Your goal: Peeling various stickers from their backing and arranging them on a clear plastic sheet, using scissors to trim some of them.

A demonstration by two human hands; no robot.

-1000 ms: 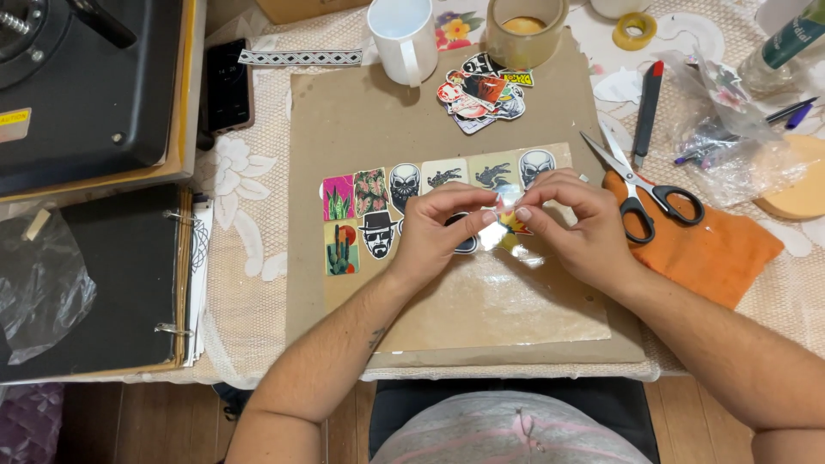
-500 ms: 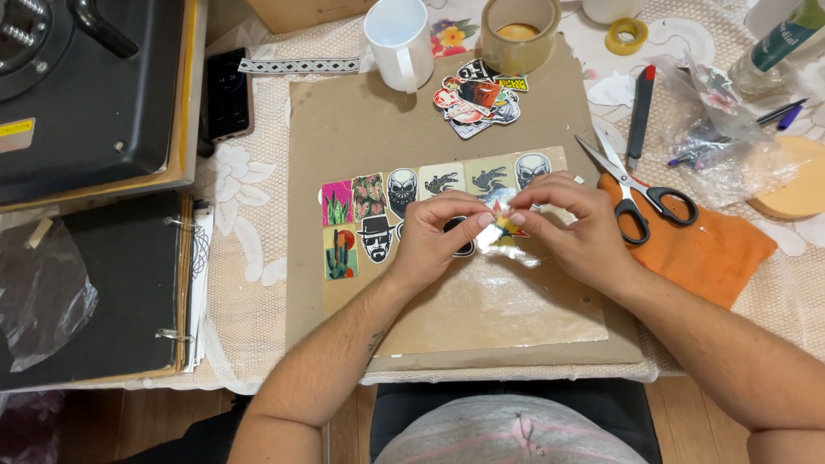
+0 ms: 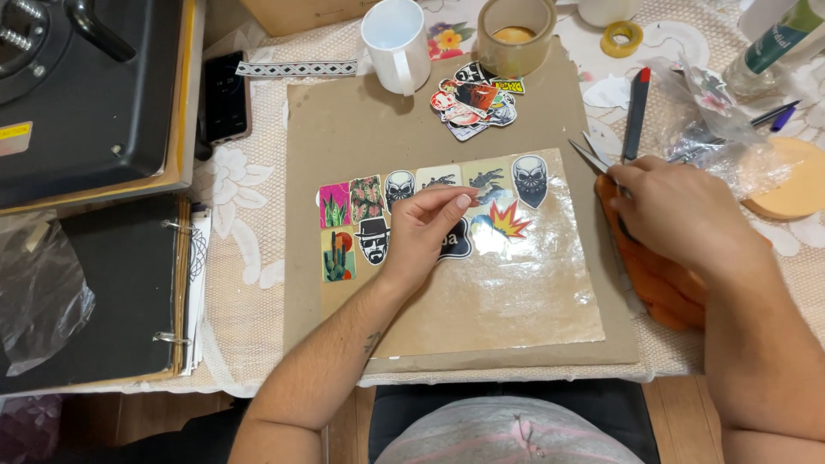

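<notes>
glossy clear sheet (image 3: pixel 507 292), flat on brown cardboard (image 3: pixel 344 129), rows of colourful stickers (image 3: pixel 430 206) along its top. left hand (image 3: pixel 425 228) fingers pinched together above stickers; right hand (image 3: pixel 679 210) fingers curled over scissors (image 3: pixel 593 155).

Lace-clothed table (image 3: pixel 249 258) under cardboard sheet (image 3: pixel 369 120), binder (image 3: pixel 112 292), mug (image 3: pixel 395 43).

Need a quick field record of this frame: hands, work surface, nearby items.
left hand: resting on the glossy sheet, fingertips pinched over the sticker rows
right hand: on the scissors, over the orange cloth
surface: sheet lies on brown cardboard over a lace tablecloth
loose stickers: piled at the cardboard's top edge
also there: white mug, tape roll, phone, black binder
</notes>
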